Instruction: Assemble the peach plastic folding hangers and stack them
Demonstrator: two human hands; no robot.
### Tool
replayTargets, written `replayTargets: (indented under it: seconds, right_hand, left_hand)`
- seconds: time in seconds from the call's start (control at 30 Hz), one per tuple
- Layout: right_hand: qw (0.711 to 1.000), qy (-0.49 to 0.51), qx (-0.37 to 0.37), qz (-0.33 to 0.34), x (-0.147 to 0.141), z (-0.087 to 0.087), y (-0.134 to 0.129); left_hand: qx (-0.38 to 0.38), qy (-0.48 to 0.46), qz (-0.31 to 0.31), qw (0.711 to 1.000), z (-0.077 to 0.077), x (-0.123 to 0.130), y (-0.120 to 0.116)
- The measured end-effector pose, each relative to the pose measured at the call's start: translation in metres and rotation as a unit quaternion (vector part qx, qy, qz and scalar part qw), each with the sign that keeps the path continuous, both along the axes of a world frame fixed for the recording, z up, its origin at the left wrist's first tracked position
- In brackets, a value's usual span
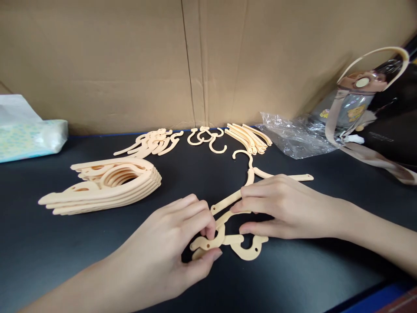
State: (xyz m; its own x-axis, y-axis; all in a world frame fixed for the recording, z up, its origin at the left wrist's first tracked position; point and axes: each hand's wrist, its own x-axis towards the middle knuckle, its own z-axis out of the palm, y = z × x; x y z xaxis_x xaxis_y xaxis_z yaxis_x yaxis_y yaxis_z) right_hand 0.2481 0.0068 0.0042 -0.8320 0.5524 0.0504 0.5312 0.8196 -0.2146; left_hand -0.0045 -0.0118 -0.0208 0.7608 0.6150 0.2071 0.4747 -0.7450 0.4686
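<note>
My left hand is closed, with thumb and fingers pinching a cream curved hanger piece that has small holes. My right hand lies over the parts, fingers stretched and thumb apart. Its fingertips touch a cream hanger arm and the piece just below it, partly hidden under the hand. A curved end piece rests on the table between the hands. Beyond my right hand lie a hanger hook and another arm with a hole at its tip.
At left is a stack of folded cream hangers. Loose curved pieces, hooks and straight arms lie along the back. Clear plastic wrap and a strapped bottle are at right, a tissue pack far left.
</note>
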Motion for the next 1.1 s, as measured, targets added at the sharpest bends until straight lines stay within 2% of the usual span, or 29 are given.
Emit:
replayTargets:
  seconds: [0.27,0.4,0.5,0.63,0.73,0.83,0.93,1.0,1.1]
  right_hand:
    - [0.999,0.008,0.032,-0.011,-0.003,-0.003,-0.001]
    - [0.996,0.044,0.073,-0.006,-0.006,-0.001,-0.004]
    - [0.994,0.086,0.061,-0.013,-0.007,0.002,-0.004]
    - [0.988,0.143,-0.021,-0.052,-0.005,0.004,-0.001]
    - [0.965,0.194,-0.141,-0.108,-0.005,-0.001,0.001]
    - [0.912,0.27,-0.268,-0.154,-0.007,-0.008,0.003]
    - [0.867,0.322,-0.345,-0.16,-0.011,-0.012,0.002]
    - [0.861,0.321,-0.37,-0.137,-0.013,-0.012,0.001]
    - [0.875,0.286,-0.381,-0.088,-0.016,-0.007,-0.004]
  left_hand:
    - [0.036,-0.016,-0.023,0.999,0.002,0.001,-0.001]
    - [0.012,-0.023,-0.019,0.999,0.004,0.0,0.0]
    - [-0.008,-0.049,-0.001,0.999,0.004,-0.002,0.0]
    - [-0.069,-0.067,-0.01,0.995,0.009,-0.003,-0.001]
    - [-0.093,-0.082,-0.051,0.991,0.015,-0.002,-0.002]
    - [-0.04,-0.059,-0.091,0.993,0.017,0.0,-0.004]
    - [0.042,-0.005,-0.106,0.994,0.01,0.001,-0.011]
    - [0.081,0.018,-0.097,0.992,0.003,0.001,-0.017]
    - [0.133,0.03,-0.087,0.987,-0.002,0.002,-0.026]
